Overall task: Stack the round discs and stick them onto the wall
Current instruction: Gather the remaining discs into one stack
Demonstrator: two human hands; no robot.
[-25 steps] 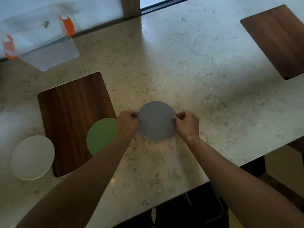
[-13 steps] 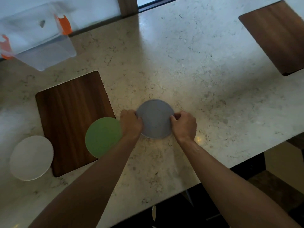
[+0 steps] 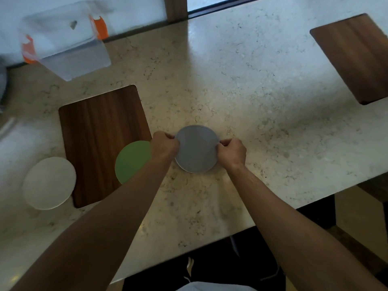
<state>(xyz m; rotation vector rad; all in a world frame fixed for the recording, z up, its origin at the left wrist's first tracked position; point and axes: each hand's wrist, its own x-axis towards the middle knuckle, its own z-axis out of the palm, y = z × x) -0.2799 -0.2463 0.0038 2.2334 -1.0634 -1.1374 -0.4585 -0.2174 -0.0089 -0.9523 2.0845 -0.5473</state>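
A grey round disc [image 3: 196, 149] lies on the marble table [image 3: 241, 85] in front of me, with a paler edge showing under its near rim. My left hand [image 3: 164, 147] pinches its left edge and my right hand [image 3: 232, 152] pinches its right edge. A green disc [image 3: 132, 161] rests half on the wooden board [image 3: 100, 131], just left of my left wrist, which hides part of it. A white disc [image 3: 49, 182] lies further left on the table.
A clear plastic box with orange clips [image 3: 63, 40] stands at the back left by the window. A second wooden board [image 3: 357, 57] lies at the far right. The table's near edge [image 3: 273, 221] runs diagonally below my forearms.
Both hands stay on the grey disc's edges, the fingers shifting slightly on the rim. The camera view has moved a little; the other discs lie as before.
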